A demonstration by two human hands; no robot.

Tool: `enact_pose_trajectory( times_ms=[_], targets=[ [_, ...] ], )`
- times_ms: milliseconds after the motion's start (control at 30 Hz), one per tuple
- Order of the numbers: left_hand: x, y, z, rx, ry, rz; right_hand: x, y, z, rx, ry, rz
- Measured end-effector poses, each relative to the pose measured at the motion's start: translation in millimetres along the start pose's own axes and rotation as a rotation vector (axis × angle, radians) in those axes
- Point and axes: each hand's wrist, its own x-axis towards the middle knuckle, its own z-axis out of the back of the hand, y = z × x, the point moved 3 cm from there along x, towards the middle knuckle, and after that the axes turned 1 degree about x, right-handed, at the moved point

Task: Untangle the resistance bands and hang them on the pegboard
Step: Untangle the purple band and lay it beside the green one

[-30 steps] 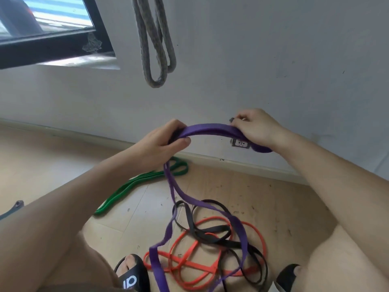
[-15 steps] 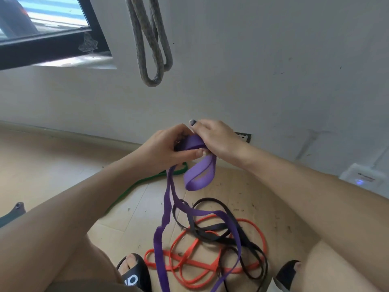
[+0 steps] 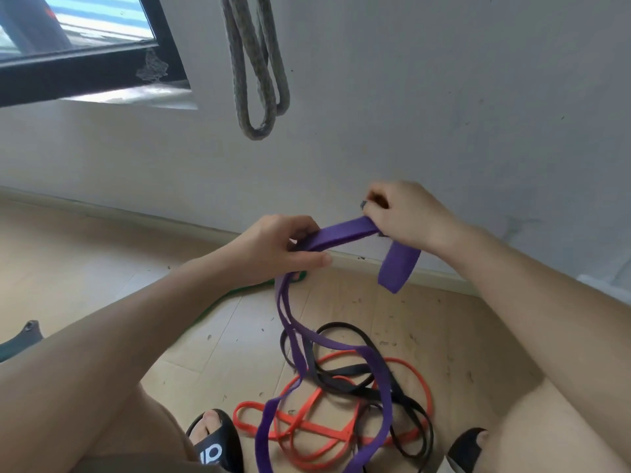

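Note:
A wide purple resistance band (image 3: 341, 235) stretches between both hands above the floor. My left hand (image 3: 273, 247) grips it at the left, and its long strands drop from there to the floor. My right hand (image 3: 406, 213) pinches it at the right, where a short loop (image 3: 397, 268) hangs below the fist. On the floor between my feet the purple strands run through a tangle of a black band (image 3: 345, 380) and an orange band (image 3: 314, 428). A green band (image 3: 239, 295) lies on the floor, mostly hidden behind my left forearm. No pegboard is in view.
A grey rope loop (image 3: 259, 97) hangs against the white wall above my hands. A dark-framed window (image 3: 85, 66) sits at the upper left. My sandalled feet (image 3: 215, 438) flank the tangle. A dark object (image 3: 20, 339) lies at the left edge of the wooden floor.
My hands, close together half a second ago, have drawn apart again. The purple band now runs taut between them, and the hanging loop has shifted to the right under my right hand.

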Motion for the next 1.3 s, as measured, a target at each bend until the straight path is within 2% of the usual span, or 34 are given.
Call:
enact_pose_trajectory(
  times_ms=[100,200,233,333,467,633,700,767,833,933,1000,1100,1200,1300],
  targets=[
    [-1.1,-8.0,4.5,-0.085,-0.081,-0.039,-8.4,10.3,-23.3,0.095,0.195,0.039],
    [-2.3,-12.0,5.0,-0.058,-0.144,-0.077,-13.3,30.2,-34.8,0.398,0.206,0.023],
    [-2.9,-12.1,4.0,-0.049,-0.161,-0.076,-13.5,33.8,-36.7,0.434,0.18,0.006],
    [-4.2,-5.1,1.7,-0.07,-0.169,-0.036,-14.7,40.9,-36.3,0.29,0.042,0.108],
    [-6.5,2.7,-4.9,-0.211,-0.018,0.019,-13.2,44.5,-18.5,0.397,-0.058,0.157],
    [-11.7,12.7,-22.8,-0.195,0.145,0.05,-2.4,21.9,24.6,0.745,-0.366,-0.024],
    [-11.2,13.3,-22.5,-0.258,0.121,0.082,1.0,2.5,32.6,0.665,-0.387,-0.077],
    [-12.2,9.9,-18.7,-0.279,0.084,0.082,5.5,-14.4,29.5,0.472,-0.289,-0.137],
    [-15.3,5.7,-13.7,-0.294,0.052,0.066,6.8,-23.3,20.5,0.379,-0.139,-0.191],
    [-16.2,-2.9,-6.4,-0.314,0.005,0.026,5.2,-22.3,13.7,0.557,0.027,-0.198],
    [-13.8,-11.6,-7.4,-0.294,0.013,0.007,2.8,-9.7,7.8,0.694,0.147,-0.136],
    [-8.7,-22.2,-15.5,-0.253,0.043,-0.024,-5.1,17.6,-14.0,0.604,0.294,-0.004],
    [-3.8,-25.6,-16.5,-0.284,0.031,-0.031,-12.7,37.6,-33.7,0.528,0.322,0.09],
    [-1.0,-22.6,-11.2,-0.255,-0.028,-0.018,-17.9,47.5,-36.9,0.369,0.219,0.149]
  ],
)
